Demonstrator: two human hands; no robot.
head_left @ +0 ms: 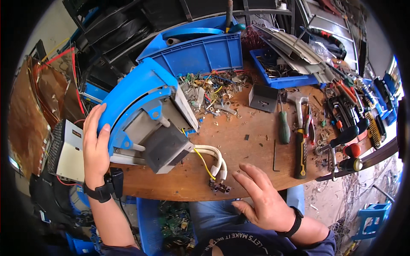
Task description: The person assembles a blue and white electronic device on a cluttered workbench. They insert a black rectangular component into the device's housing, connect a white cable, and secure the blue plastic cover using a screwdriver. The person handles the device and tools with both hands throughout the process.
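A blue curved metal housing (141,83) stands tilted on the left of the wooden workbench, with a grey box-shaped part (164,145) and metal posts on its inner side. My left hand (96,141) grips its outer left edge, thumb on the front and fingers along the curve. Thick white-sleeved cables (218,158) and a yellow wire (203,161) run out of the grey box to a small dark connector (220,187) at the bench's near edge. My right hand (262,194) hovers just right of that connector, fingers apart, holding nothing.
Loose screws and metal scraps (209,91) lie behind the housing, before a large blue crate (196,53). To the right are a green screwdriver (284,126), a hammer (300,136), a hex key (275,155) and several other tools. A blue bin of circuit boards (147,226) sits below the bench.
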